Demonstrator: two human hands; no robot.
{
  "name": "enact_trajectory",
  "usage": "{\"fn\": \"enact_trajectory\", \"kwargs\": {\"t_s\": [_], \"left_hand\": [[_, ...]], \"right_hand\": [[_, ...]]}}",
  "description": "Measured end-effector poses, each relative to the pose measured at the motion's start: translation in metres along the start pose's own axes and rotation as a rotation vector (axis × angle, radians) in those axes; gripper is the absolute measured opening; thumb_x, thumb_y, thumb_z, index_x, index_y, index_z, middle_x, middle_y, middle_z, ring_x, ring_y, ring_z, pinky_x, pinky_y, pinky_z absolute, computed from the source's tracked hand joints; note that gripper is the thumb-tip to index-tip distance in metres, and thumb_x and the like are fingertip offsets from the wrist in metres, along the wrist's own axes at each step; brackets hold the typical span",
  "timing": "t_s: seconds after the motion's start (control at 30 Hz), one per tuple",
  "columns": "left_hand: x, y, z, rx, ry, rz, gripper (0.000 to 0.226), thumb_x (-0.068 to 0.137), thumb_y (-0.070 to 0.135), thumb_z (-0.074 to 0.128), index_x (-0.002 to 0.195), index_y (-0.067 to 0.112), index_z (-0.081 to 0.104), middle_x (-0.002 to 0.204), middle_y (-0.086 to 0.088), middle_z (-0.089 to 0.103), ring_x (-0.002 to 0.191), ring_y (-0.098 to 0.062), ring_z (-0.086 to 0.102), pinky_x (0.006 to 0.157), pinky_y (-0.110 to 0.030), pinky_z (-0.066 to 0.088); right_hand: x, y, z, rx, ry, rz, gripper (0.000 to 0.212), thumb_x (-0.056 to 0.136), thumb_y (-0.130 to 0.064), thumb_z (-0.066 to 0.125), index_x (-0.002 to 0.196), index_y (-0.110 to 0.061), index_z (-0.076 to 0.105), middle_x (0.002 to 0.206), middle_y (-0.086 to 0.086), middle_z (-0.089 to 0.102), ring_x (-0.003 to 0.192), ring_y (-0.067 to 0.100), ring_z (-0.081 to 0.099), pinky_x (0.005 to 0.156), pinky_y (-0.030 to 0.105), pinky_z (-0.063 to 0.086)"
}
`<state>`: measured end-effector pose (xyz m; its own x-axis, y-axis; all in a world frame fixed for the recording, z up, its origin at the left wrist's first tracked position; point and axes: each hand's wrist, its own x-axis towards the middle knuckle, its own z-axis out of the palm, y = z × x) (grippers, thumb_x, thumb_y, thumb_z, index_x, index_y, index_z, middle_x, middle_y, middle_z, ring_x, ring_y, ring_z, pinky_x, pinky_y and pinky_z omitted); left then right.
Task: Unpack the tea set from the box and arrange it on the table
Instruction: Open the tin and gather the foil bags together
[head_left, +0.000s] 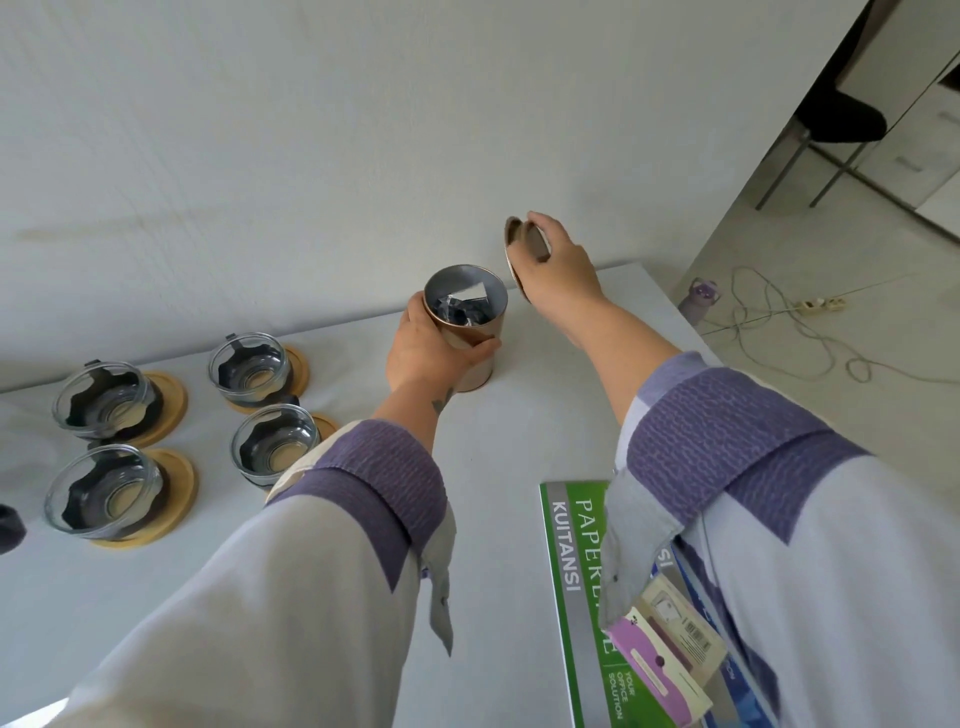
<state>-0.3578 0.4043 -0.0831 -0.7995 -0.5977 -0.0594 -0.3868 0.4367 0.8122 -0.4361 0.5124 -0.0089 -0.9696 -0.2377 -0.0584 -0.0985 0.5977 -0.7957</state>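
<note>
Near the centre of the frame a copper-coloured tin (470, 332) stands upright on the white table (519, 441), its mouth open and showing crinkled dark foil packets inside. The left hand (426, 353) is wrapped around the tin's side, thumb across the front and fingers behind, steadying it. Just to the right and a little higher, the right hand (558, 262) is closed on the lid (519, 254), held on edge by its rim and clear of the tin. The tin looks like thin metal or metal-faced card: probably light, stiff and smooth-walled, so a full wrap around the middle suits it better than a pinch at the rim, which could dent or slip. The lid is thin and rigid; holding it by the rim should let it be lowered flat. At the left of the frame four glass cups (249, 369) sit on wooden coasters (171, 405), each with a dark insert. These look fragile and slippery, and may slide on the coasters, so they are best lifted by the body or with the coaster supported underneath. A green booklet (566, 561) lies at lower right, partly under the right sleeve.
</note>
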Motion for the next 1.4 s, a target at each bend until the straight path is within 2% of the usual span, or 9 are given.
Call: {"fn": "enact_trajectory", "kwargs": {"t_s": [0.23, 0.37, 0.53, 0.67, 0.97, 1.03, 1.1, 1.2, 1.4], "left_hand": [[0.002, -0.005, -0.001, 0.007, 0.017, -0.003, 0.091, 0.061, 0.047, 0.083, 0.136, 0.021, 0.037, 0.131, 0.002, 0.052, 0.119, -0.019, 0.052, 0.092, -0.037, 0.048], [0.002, -0.006, 0.001, 0.002, 0.034, 0.003, 0.095, 0.061, 0.049, 0.083, 0.138, 0.021, 0.035, 0.134, 0.003, 0.050, 0.121, -0.018, 0.051, 0.093, -0.036, 0.048], [0.002, -0.008, 0.002, 0.009, 0.033, 0.009, 0.096, 0.061, 0.049, 0.083, 0.138, 0.021, 0.035, 0.135, 0.004, 0.049, 0.122, -0.017, 0.049, 0.089, -0.031, 0.045], [0.002, -0.008, 0.002, 0.008, 0.043, 0.017, 0.097, 0.059, 0.050, 0.084, 0.138, 0.021, 0.035, 0.134, 0.003, 0.050, 0.122, -0.018, 0.049, 0.092, -0.032, 0.046], [-0.001, -0.005, 0.001, 0.004, 0.025, 0.008, 0.097, 0.061, 0.048, 0.084, 0.139, 0.020, 0.033, 0.135, 0.002, 0.048, 0.123, -0.018, 0.048, 0.089, -0.028, 0.042], [-0.003, -0.004, 0.001, -0.014, 0.012, 0.011, 0.103, 0.062, 0.047, 0.084, 0.143, 0.019, 0.027, 0.140, 0.002, 0.045, 0.127, -0.019, 0.045, 0.095, -0.030, 0.042], [-0.006, -0.003, -0.002, -0.046, -0.026, -0.014, 0.117, 0.064, 0.044, 0.084, 0.150, 0.017, 0.009, 0.150, 0.002, 0.035, 0.136, -0.020, 0.036, 0.106, -0.035, 0.037], [-0.011, 0.001, -0.010, -0.035, -0.087, -0.041, 0.126, 0.067, 0.033, 0.085, 0.152, 0.014, -0.006, 0.158, 0.003, 0.019, 0.143, -0.018, 0.027, 0.111, -0.037, 0.033], [-0.045, -0.004, -0.046, 0.223, -0.148, -0.007, 0.103, 0.081, 0.029, 0.074, 0.153, 0.014, 0.003, 0.159, -0.001, 0.014, 0.145, -0.020, 0.021, 0.111, -0.038, 0.031]], "right_hand": [[-0.020, 0.052, 0.016, -0.357, 0.007, 0.110, 0.053, 0.093, -0.048, 0.044, 0.143, -0.040, 0.029, 0.134, 0.010, 0.040, 0.121, 0.037, 0.041, 0.100, 0.043, 0.036], [-0.035, 0.078, 0.033, -0.525, -0.050, 0.053, 0.052, 0.095, -0.043, 0.045, 0.144, -0.042, 0.028, 0.136, 0.011, 0.039, 0.117, 0.036, 0.040, 0.096, 0.043, 0.036], [-0.054, 0.100, 0.053, -0.721, -0.064, -0.019, 0.052, 0.092, -0.036, 0.053, 0.139, -0.033, 0.033, 0.134, 0.007, 0.040, 0.113, 0.033, 0.040, 0.087, 0.037, 0.039], [-0.057, 0.108, 0.059, -0.715, -0.023, -0.059, 0.046, 0.089, -0.033, 0.058, 0.132, -0.030, 0.040, 0.133, 0.004, 0.040, 0.113, 0.031, 0.038, 0.085, 0.035, 0.039], [-0.056, 0.108, 0.058, -0.703, -0.035, -0.056, 0.048, 0.088, -0.036, 0.057, 0.133, -0.032, 0.039, 0.139, 0.005, 0.037, 0.119, 0.029, 0.036, 0.093, 0.036, 0.035], [-0.056, 0.104, 0.056, -0.693, -0.053, -0.023, 0.049, 0.087, -0.038, 0.059, 0.132, -0.034, 0.040, 0.145, 0.007, 0.028, 0.124, 0.030, 0.032, 0.097, 0.037, 0.034], [-0.057, 0.099, 0.052, -0.693, -0.062, -0.009, 0.048, 0.085, -0.040, 0.061, 0.129, -0.035, 0.043, 0.147, 0.008, 0.019, 0.126, 0.030, 0.028, 0.098, 0.038, 0.032], [-0.063, 0.091, 0.044, -0.694, -0.066, 0.009, 0.046, 0.084, -0.040, 0.064, 0.125, -0.033, 0.046, 0.145, 0.008, 0.019, 0.126, 0.031, 0.028, 0.097, 0.038, 0.032], [-0.092, 0.062, 0.037, -0.717, -0.099, 0.000, 0.053, 0.082, -0.049, 0.063, 0.128, -0.031, 0.044, 0.140, 0.007, 0.021, 0.125, 0.030, 0.026, 0.099, 0.038, 0.029]]}}
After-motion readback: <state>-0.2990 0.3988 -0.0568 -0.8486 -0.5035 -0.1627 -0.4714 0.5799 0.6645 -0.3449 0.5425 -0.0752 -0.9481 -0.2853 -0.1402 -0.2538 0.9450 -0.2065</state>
